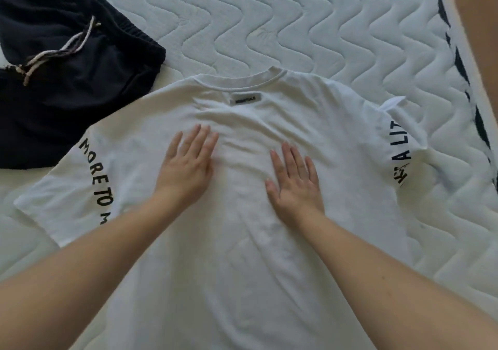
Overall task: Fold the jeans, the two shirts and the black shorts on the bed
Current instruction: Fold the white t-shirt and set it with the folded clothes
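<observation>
Your left hand (186, 166) and right hand (295, 185) press flat, fingers straight, on the white shirt (242, 242) — each sleeve lies outboard of its hand.

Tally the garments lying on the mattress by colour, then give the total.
White: 1, the white cotton T-shirt with black sleeve lettering, spread flat under both hands.
Black: 1, the black drawstring shorts, crumpled at far left.
Total: 2 garments in view.
</observation>
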A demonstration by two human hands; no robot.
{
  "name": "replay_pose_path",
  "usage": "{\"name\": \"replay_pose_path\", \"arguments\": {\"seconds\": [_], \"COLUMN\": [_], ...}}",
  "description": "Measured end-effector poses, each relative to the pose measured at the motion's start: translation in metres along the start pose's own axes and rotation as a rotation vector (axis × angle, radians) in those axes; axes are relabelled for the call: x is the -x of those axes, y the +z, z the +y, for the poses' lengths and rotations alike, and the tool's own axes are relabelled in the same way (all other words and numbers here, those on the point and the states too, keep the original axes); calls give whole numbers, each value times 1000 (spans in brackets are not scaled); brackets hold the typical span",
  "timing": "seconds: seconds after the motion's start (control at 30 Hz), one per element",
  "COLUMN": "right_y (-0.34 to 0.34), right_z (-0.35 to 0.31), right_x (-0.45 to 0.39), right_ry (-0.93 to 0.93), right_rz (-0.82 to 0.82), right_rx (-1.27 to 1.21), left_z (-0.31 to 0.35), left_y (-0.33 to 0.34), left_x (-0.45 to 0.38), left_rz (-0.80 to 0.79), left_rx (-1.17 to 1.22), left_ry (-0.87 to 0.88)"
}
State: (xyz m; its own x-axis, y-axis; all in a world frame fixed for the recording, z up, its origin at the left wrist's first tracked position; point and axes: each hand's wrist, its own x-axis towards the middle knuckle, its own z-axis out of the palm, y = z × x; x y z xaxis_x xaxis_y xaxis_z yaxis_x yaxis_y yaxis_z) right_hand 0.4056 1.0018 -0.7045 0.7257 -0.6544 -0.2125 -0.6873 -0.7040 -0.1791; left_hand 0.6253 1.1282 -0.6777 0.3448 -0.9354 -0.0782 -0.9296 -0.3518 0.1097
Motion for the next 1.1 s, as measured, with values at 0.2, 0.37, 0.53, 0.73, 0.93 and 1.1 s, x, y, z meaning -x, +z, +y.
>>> {"name": "replay_pose_path", "arguments": {"seconds": [0.2, 0.37, 0.53, 0.73, 0.93, 1.1], "right_y": [-22, -46, -73, -84, -99, -107], "right_z": [54, 124, 164, 212, 233, 224], "right_x": [11, 25, 15, -4, -14, -23], "right_ry": [112, 124, 205, 552, 619, 643], "right_rz": [250, 355, 631, 515, 52, -152], "right_rx": [-237, -198, -276, -519, -776, -811], "left_z": [146, 216, 240, 240, 240, 239], "left_y": [13, 23, 45, 47, 50, 50], "left_x": [-77, -129, -146, -148, -151, -150], "left_rz": [-148, -148, -90, -88, -111, -114], "left_rx": [246, 224, 145, 124, 90, 75], "left_ry": [-42, 34, 58, 59, 40, 45]}}
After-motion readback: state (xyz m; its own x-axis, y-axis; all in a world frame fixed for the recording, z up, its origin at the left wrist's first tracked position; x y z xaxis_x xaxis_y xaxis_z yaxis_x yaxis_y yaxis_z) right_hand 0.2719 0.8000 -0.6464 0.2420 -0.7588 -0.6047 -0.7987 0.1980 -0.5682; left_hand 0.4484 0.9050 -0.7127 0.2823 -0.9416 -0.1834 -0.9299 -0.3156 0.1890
